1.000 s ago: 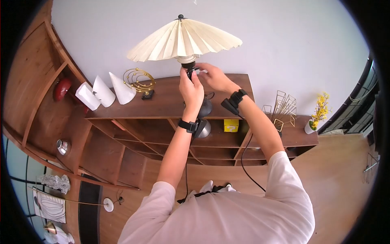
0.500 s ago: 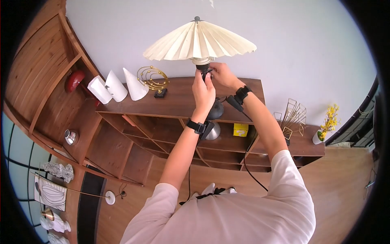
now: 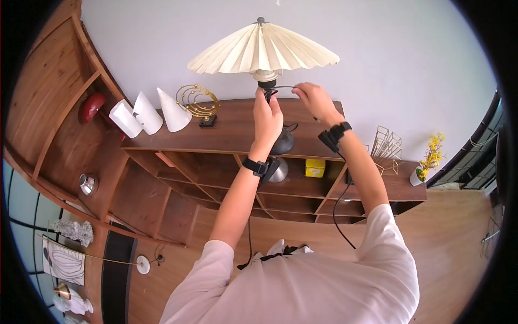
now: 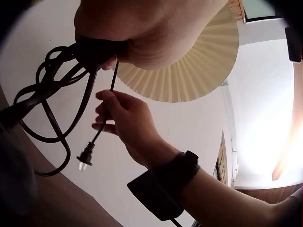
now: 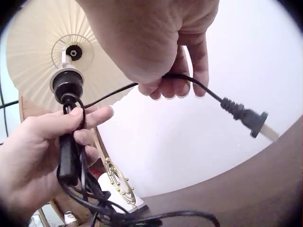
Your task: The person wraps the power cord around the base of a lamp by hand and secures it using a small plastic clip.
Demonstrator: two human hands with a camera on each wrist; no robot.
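A lamp with a cream pleated shade (image 3: 264, 51) is upright in front of the wall. Under its black socket (image 5: 67, 85), my left hand (image 3: 268, 121) grips the slim black stem (image 5: 69, 158) along with loops of black cord (image 5: 87, 189). My right hand (image 3: 321, 102) is off to the right of the stem and pinches the power cord (image 5: 113, 96) between thumb and fingers. A stretch of that cord runs between both hands. Past the right fingers hangs the two-pin plug (image 4: 86, 155), free in the air.
Below the hands stands a brown cabinet (image 3: 237, 137) with a dark dome (image 3: 283, 142) on it. White paper cones (image 3: 174, 110) and a gold ring ornament (image 3: 198, 101) are at the left. A wire ornament (image 3: 386, 148) and yellow flowers (image 3: 433, 151) stand right. A yellow box (image 3: 314, 168) sits in a compartment.
My right hand has moved right, away from the stem and the left hand, pulling a length of cord out straight. The left hand keeps its grip. The head view has shifted slightly.
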